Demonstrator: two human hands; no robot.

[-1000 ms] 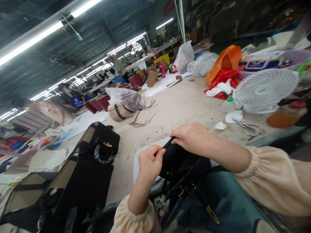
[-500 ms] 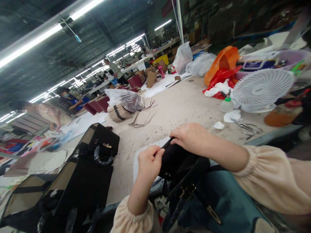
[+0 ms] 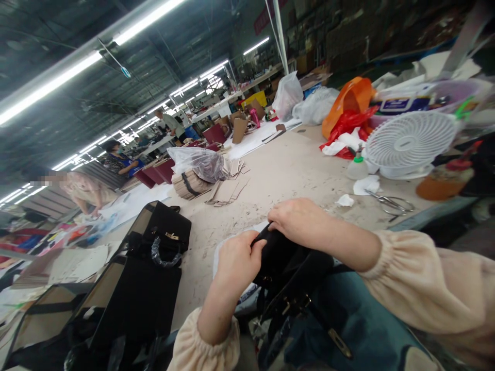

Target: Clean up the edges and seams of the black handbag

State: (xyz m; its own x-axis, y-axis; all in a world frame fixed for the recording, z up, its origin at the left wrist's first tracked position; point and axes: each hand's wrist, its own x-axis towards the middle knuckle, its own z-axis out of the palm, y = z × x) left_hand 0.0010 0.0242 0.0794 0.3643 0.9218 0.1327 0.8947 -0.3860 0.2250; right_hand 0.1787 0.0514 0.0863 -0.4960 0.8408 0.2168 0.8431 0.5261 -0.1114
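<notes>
A black handbag [image 3: 288,268] with gold hardware rests at the table's near edge, partly over a dark teal cloth [image 3: 359,324]. My left hand [image 3: 237,263] pinches the bag's upper edge, fingers closed. My right hand [image 3: 303,221] curls over the same edge from the right, fingers closed on it. A white sheet [image 3: 220,252] lies under the bag. A second black handbag [image 3: 166,232] with a wrapped handle stands to the left.
Black bag panels [image 3: 131,299] lie at the lower left. A white fan [image 3: 410,141], scissors [image 3: 392,203], a small bottle [image 3: 358,167] and orange and red bags [image 3: 350,111] crowd the right. Cardboard stacks [image 3: 216,183] sit mid-table. Other people [image 3: 119,162] work at far tables.
My left hand has moved slightly right, closer to my right hand, along the bag's edge. The view has shifted a little; the bag stays in place.
</notes>
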